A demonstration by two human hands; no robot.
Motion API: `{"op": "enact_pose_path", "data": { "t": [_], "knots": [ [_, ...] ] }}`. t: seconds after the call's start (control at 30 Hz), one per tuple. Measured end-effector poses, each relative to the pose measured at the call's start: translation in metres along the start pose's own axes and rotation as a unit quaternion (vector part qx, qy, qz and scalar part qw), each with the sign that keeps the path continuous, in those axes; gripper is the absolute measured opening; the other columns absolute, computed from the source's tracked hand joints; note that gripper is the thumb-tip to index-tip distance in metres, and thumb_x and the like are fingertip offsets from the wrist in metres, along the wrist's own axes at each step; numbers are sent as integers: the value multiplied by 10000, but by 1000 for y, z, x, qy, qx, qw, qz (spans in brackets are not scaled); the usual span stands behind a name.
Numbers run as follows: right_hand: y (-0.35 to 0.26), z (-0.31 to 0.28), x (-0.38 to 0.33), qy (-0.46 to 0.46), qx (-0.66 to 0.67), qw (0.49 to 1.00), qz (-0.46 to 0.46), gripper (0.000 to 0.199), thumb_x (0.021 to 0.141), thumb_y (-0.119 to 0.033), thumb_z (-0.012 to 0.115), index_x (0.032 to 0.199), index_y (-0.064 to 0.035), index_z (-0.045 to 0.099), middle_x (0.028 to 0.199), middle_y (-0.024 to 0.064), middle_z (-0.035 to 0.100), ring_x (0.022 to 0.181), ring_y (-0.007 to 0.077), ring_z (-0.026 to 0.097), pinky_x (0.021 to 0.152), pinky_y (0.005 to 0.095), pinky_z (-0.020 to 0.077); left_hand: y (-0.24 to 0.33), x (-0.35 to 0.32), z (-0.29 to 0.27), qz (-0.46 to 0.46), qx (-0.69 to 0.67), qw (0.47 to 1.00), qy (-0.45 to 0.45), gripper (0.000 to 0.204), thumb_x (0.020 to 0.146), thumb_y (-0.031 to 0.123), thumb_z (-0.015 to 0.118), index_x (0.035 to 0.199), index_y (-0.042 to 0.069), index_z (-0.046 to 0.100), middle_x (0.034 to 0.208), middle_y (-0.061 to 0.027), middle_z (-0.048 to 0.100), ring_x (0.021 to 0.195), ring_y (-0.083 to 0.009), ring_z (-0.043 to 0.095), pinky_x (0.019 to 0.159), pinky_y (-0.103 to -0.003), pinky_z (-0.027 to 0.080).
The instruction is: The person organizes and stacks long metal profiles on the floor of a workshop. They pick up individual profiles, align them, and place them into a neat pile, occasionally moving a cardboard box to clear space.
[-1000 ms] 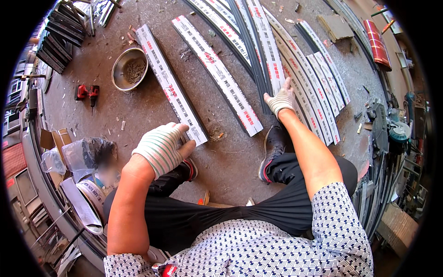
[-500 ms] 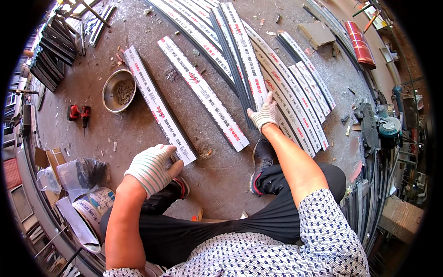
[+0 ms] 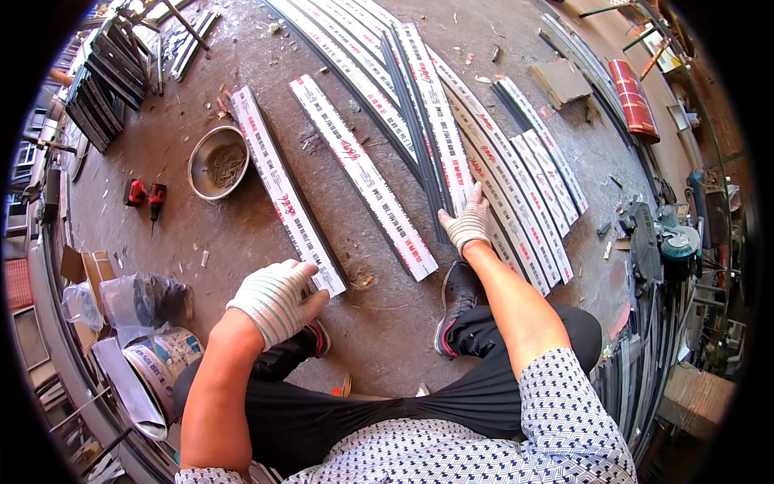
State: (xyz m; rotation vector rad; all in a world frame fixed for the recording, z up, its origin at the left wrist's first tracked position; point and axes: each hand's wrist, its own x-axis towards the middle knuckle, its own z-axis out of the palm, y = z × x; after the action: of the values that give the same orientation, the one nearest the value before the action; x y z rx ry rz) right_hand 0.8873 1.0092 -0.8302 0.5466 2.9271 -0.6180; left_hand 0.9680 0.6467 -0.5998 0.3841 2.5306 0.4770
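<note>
I squat over a concrete floor with both hands in striped work gloves. My left hand (image 3: pixel 276 298) grips the near end of a long white wrapped metal strip (image 3: pixel 278 185) that runs away to the upper left. My right hand (image 3: pixel 468 224) rests, fingers spread, on the near end of another white wrapped strip (image 3: pixel 439 121) in a row of several such strips and dark rails. A third white strip (image 3: pixel 363 173) lies between the two hands, untouched.
A metal bowl of screws (image 3: pixel 216 161) sits left of the strips, a red drill (image 3: pixel 145 194) beyond it. Stacked dark profiles (image 3: pixel 105 81) lie at upper left. A bucket and plastic bags (image 3: pixel 145 323) stand at my left. A chop saw (image 3: pixel 661 242) sits at right.
The view has shifted, so strips and bowl sit lower and nearer. My right hand has slid toward the near end of its strip; my left hand stays on its strip's end.
</note>
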Motion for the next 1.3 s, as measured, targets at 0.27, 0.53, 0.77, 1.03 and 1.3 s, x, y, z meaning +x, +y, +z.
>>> {"op": "enact_pose_path", "data": {
  "t": [0.27, 0.53, 0.77, 1.03, 1.3],
  "knots": [
    [14, 6, 8, 76, -30, 996, -25, 1065, 795, -438, 827, 1593, 20, 291, 1371, 305, 552, 1281, 434, 567, 1082, 479, 478, -3, 0, 3, 28, 2, 999, 25, 402, 930, 332, 709, 1182, 21, 682, 1055, -220, 706, 981, -424, 687, 885, -468, 560],
    [3, -9, -7, 124, 41, 984, -121, 973, 814, -452, 804, 1553, -8, 352, 1401, 325, 532, 1321, 465, 521, 1138, 501, 423, -6, -6, 6, 69, 10, 995, 66, 395, 936, 308, 696, 1185, 2, 691, 1013, -228, 703, 954, -430, 688, 863, -455, 563],
    [-42, -10, -57, 60, 74, 981, -167, 986, 817, -465, 802, 1565, -9, 350, 1359, 290, 539, 1256, 436, 558, 1102, 491, 449, 2, -11, 4, 46, 4, 998, 40, 397, 937, 303, 702, 1191, -2, 693, 1036, -233, 705, 967, -423, 696, 858, -450, 563],
    [-12, 56, -96, 57, 26, 982, -180, 963, 802, -398, 820, 1562, -26, 360, 1318, 292, 547, 1229, 453, 546, 1080, 511, 451, -3, -12, 3, 35, 9, 999, 16, 373, 933, 342, 700, 1139, 32, 688, 981, -199, 707, 953, -401, 698, 846, -460, 564],
    [-1, 81, -98, 43, 22, 980, -195, 967, 794, -368, 819, 1564, -5, 361, 1307, 305, 541, 1184, 480, 555, 1045, 554, 464, -10, -18, 1, 3, 14, 999, -35, 423, 973, 391, 643, 1159, 13, 673, 1038, -232, 702, 991, -424, 691, 885, -485, 555]
  ]
}}
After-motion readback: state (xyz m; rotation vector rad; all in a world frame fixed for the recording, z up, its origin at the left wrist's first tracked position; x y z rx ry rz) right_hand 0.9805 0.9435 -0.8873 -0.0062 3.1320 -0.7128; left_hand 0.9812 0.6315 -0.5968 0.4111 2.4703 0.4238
